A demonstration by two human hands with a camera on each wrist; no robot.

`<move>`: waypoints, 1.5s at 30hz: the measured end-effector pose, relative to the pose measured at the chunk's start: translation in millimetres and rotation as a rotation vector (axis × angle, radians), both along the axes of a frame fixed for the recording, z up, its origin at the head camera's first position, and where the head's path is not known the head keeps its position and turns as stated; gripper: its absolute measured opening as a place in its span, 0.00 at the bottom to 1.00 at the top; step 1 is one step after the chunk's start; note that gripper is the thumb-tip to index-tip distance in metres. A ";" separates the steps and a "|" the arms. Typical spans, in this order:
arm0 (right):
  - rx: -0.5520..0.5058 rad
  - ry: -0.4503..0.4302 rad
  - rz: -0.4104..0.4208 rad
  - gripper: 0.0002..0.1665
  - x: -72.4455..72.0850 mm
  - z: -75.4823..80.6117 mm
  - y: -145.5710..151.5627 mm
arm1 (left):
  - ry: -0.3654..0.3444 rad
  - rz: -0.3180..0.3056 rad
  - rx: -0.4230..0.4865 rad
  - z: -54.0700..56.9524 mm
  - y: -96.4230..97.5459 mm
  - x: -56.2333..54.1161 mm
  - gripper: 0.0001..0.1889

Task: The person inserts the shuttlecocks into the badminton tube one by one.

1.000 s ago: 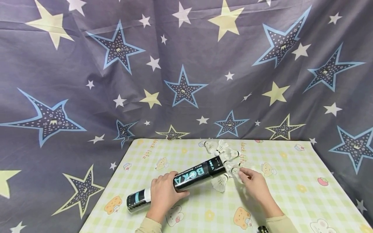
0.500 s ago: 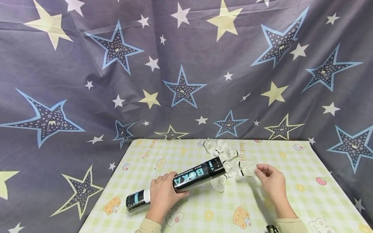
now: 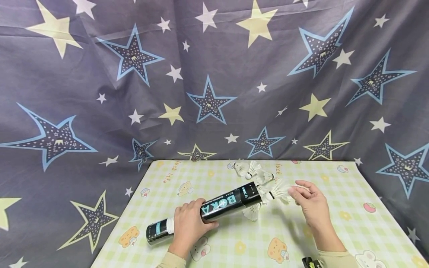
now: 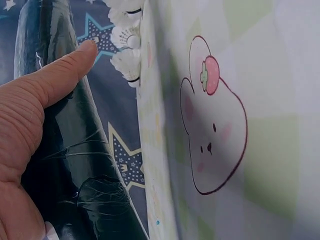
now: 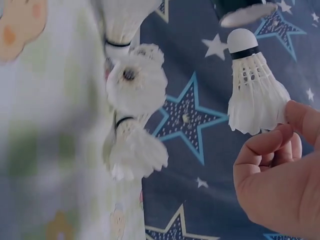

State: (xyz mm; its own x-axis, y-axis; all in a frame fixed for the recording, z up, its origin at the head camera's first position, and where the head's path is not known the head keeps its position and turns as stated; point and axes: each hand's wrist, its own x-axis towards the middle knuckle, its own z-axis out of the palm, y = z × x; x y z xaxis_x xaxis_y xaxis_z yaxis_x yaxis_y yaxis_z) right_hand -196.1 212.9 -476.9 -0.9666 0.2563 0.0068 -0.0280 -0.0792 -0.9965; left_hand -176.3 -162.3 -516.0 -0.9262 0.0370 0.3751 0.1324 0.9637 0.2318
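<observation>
My left hand (image 3: pixel 189 225) grips a black BOKA shuttlecock tube (image 3: pixel 231 204) around its middle, tilted with its far end up to the right. In the left wrist view the thumb lies along the tube's dark side (image 4: pixel 75 150). With thumb and fingers, my right hand (image 3: pixel 315 208) pinches a white feather shuttlecock (image 5: pixel 256 97) by the edge of its skirt. Its white cork with a black band points at the tube's mouth (image 5: pixel 247 15), a short gap away in the right wrist view. Several other shuttlecocks (image 3: pixel 249 169) lie on the table behind and below that end.
A green-and-white checked cloth (image 3: pixel 335 219) with cartoon prints covers the table. Behind it hangs a dark curtain (image 3: pixel 214 56) with stars. A small black object (image 3: pixel 310 262) shows beside the right sleeve at the bottom edge.
My right hand has picked up a shuttlecock near the tube's mouth, drawn it to the right, then brought its cork back toward the mouth. The left hand and the tube have stayed almost still.
</observation>
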 end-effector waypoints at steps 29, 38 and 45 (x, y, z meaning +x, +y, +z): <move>0.087 0.067 0.121 0.20 8.2 -16.9 -56.7 | -0.025 -0.017 -0.012 -3.9 10.3 0.3 0.48; 0.218 0.107 0.074 0.29 12.6 -14.1 -63.3 | -0.024 -0.016 -0.007 0.0 12.7 1.3 0.48; 0.206 0.105 0.146 0.36 12.1 -14.4 -62.8 | -0.024 -0.025 -0.006 2.3 13.5 1.4 0.48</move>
